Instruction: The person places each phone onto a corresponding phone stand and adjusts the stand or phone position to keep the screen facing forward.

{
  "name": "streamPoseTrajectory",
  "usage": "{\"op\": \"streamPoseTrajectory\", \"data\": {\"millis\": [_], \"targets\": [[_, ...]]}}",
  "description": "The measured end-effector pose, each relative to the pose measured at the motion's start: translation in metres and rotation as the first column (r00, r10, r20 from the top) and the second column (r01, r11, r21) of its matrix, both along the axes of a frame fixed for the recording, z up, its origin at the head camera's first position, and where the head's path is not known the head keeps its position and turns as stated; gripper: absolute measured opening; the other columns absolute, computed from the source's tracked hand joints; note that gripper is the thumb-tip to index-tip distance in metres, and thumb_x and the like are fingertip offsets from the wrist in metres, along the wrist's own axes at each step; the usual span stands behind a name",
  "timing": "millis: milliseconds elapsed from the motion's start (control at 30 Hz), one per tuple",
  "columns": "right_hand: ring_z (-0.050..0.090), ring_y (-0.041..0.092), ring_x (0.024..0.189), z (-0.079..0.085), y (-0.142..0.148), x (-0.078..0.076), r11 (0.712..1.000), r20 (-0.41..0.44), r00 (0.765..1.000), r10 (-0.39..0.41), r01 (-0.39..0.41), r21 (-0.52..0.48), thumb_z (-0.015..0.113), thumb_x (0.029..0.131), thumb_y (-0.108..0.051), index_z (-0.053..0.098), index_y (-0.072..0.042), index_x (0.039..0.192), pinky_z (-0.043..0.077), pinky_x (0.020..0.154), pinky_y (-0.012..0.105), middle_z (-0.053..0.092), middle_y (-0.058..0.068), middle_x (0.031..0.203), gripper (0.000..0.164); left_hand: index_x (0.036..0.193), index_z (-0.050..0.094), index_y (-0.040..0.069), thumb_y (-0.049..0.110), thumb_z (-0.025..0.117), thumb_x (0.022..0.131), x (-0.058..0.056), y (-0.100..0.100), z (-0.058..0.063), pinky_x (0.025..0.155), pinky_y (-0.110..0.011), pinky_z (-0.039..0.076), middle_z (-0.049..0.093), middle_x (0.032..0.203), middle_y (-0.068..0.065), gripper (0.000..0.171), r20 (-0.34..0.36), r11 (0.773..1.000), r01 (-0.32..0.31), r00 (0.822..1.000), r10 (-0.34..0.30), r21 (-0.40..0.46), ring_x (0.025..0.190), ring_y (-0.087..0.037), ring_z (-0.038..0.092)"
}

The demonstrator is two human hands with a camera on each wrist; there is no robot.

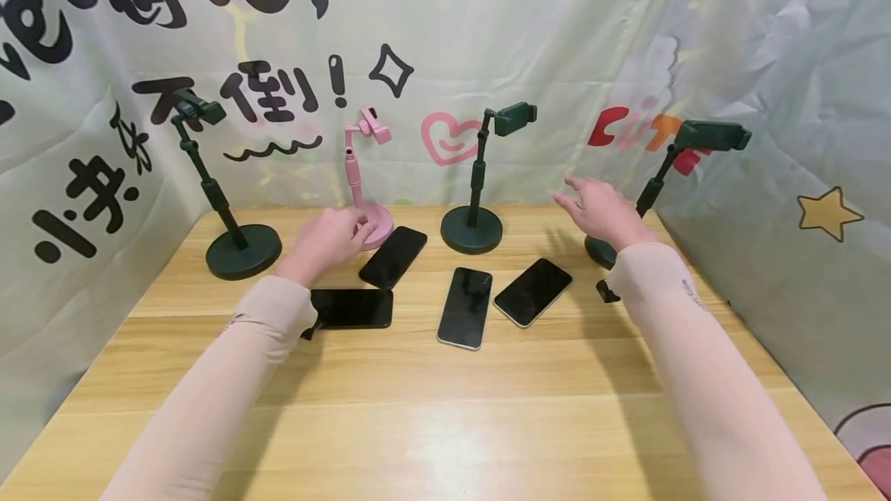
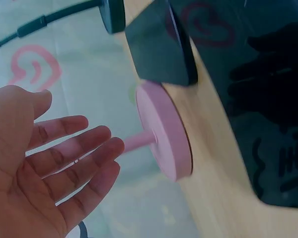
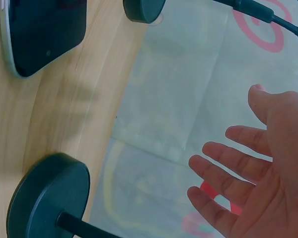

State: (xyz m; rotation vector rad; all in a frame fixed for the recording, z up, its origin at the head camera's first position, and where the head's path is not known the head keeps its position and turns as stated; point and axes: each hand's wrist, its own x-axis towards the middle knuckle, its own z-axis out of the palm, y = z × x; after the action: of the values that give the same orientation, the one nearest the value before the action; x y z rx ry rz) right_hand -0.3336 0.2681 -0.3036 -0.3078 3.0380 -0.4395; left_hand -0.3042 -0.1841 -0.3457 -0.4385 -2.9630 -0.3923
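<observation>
Tabletop (image 1: 445,416) before you carries three dark stands (image 1: 472,230) and a pink stand (image 1: 380,224) along its back edge. Your left hand (image 1: 327,242), fingers (image 2: 79,144) slightly apart, hovers by the pink stand; your right hand (image 1: 600,211), fingers spread, near the back-right corner's dark stand. Four phones (image 1: 465,308) lie in front.

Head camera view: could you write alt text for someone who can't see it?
A person's left hand hovers near a pink stand, the right hand near a dark stand; four phones and two more dark stands are on the wood-grain table.
</observation>
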Motion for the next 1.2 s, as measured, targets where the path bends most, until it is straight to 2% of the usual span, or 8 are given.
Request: {"op": "streamPoseTrajectory", "data": {"millis": [100, 200, 300, 433, 567, 733, 933, 1200], "targets": [[0.033, 0.054, 0.155, -0.001, 0.007, 0.004, 1.0, -0.026, 1.0, -0.013, 0.012, -0.01, 0.044, 0.113, -0.055, 0.03, -0.002, 0.168, 0.032, 0.122, 0.075, 0.032, 0.03, 0.171, 0.078, 0.116, 0.075, 0.008, 0.032, 0.06, 0.11, 0.009, 0.007, -0.005, 0.089, -0.055, 0.06, 0.072, 0.121, -0.017, 0.029, -0.02, 0.999, 0.035, 0.999, -0.035, 0.016, 0.107, -0.036, 0.072], [0.042, 0.053, 0.15, -0.003, 0.015, 0.01, 0.999, -0.06, 0.998, -0.011, 0.009, -0.042, 0.046, 0.113, -0.052, 0.032, -0.002, 0.167, 0.034, 0.121, 0.073, 0.035, 0.031, 0.169, 0.075, 0.112, 0.076, 0.007, 0.031, 0.063, 0.109, 0.017, 0.013, -0.009, 0.088, -0.052, 0.06, 0.066, 0.127, -0.021, 0.028, -0.034, 0.996, 0.082, 0.996, -0.08, 0.047, 0.11, -0.035, 0.068], [0.048, 0.052, 0.146, -0.003, 0.024, 0.016, 0.996, -0.078, 0.997, -0.025, 0.018, -0.085, 0.046, 0.113, -0.052, 0.032, -0.003, 0.167, 0.036, 0.12, 0.073, 0.037, 0.03, 0.168, 0.074, 0.107, 0.075, 0.009, 0.032, 0.064, 0.11, 0.026, 0.02, -0.013, 0.081, -0.047, 0.06, 0.072, 0.113, -0.016, 0.026, -0.027, 0.989, 0.126, 0.992, -0.124, 0.08, 0.098, -0.029, 0.069], [0.047, 0.052, 0.147, -0.003, 0.035, 0.024, 0.991, -0.092, 0.993, -0.067, 0.055, -0.124, 0.044, 0.112, -0.056, 0.031, -0.006, 0.168, 0.036, 0.119, 0.074, 0.039, 0.03, 0.168, 0.076, 0.107, 0.075, 0.011, 0.032, 0.064, 0.11, 0.036, 0.028, -0.018, 0.073, -0.039, 0.06, 0.074, 0.085, 0.0, 0.023, -0.011, 0.976, 0.19, 0.982, -0.19, 0.106, 0.072, -0.014, 0.067], [0.048, 0.052, 0.145, -0.006, 0.047, 0.029, 0.986, -0.118, 0.987, -0.105, 0.088, -0.14, 0.042, 0.112, -0.058, 0.032, -0.006, 0.168, 0.038, 0.117, 0.075, 0.043, 0.032, 0.163, 0.077, 0.108, 0.076, 0.01, 0.026, 0.067, 0.108, 0.045, 0.034, -0.023, 0.073, -0.035, 0.06, 0.074, 0.083, 0.002, 0.019, -0.006, 0.955, 0.262, 0.965, -0.263, 0.138, 0.07, -0.007, 0.065], [0.053, 0.052, 0.137, -0.009, 0.059, 0.034, 0.977, -0.17, 0.973, -0.157, 0.128, -0.169, 0.041, 0.112, -0.058, 0.038, -0.005, 0.165, 0.044, 0.111, 0.074, 0.051, 0.033, 0.155, 0.076, 0.112, 0.076, 0.007, 0.025, 0.07, 0.106, 0.059, 0.043, -0.029, 0.077, -0.036, 0.062, 0.075, 0.089, -0.001, 0.02, 0.016, 0.941, 0.313, 0.948, -0.317, 0.131, 0.077, -0.011, 0.067], [0.06, 0.052, 0.125, -0.013, 0.078, 0.042, 0.955, -0.259, 0.936, -0.236, 0.175, -0.237, 0.042, 0.113, -0.051, 0.049, -0.002, 0.158, 0.048, 0.104, 0.071, 0.059, 0.032, 0.145, 0.066, 0.117, 0.076, 0.004, 0.027, 0.073, 0.104, 0.074, 0.055, -0.034, 0.083, -0.037, 0.063, 0.078, 0.098, -0.005, 0.026, 0.043, 0.923, 0.363, 0.928, -0.371, 0.13, 0.089, -0.018, 0.074], [0.059, 0.048, 0.12, -0.018, 0.095, 0.043, 0.901, -0.342, 0.862, -0.375, 0.252, -0.353, 0.048, 0.111, -0.044, 0.064, 0.001, 0.136, 0.045, 0.104, 0.062, 0.068, 0.031, 0.129, 0.054, 0.114, 0.076, 0.005, 0.022, 0.079, 0.099, 0.09, 0.067, -0.044, 0.079, -0.033, 0.062, 0.076, 0.091, -0.002, 0.023, 0.071, 0.896, 0.411, 0.901, -0.427, 0.168, 0.081, -0.013, 0.07]]}}
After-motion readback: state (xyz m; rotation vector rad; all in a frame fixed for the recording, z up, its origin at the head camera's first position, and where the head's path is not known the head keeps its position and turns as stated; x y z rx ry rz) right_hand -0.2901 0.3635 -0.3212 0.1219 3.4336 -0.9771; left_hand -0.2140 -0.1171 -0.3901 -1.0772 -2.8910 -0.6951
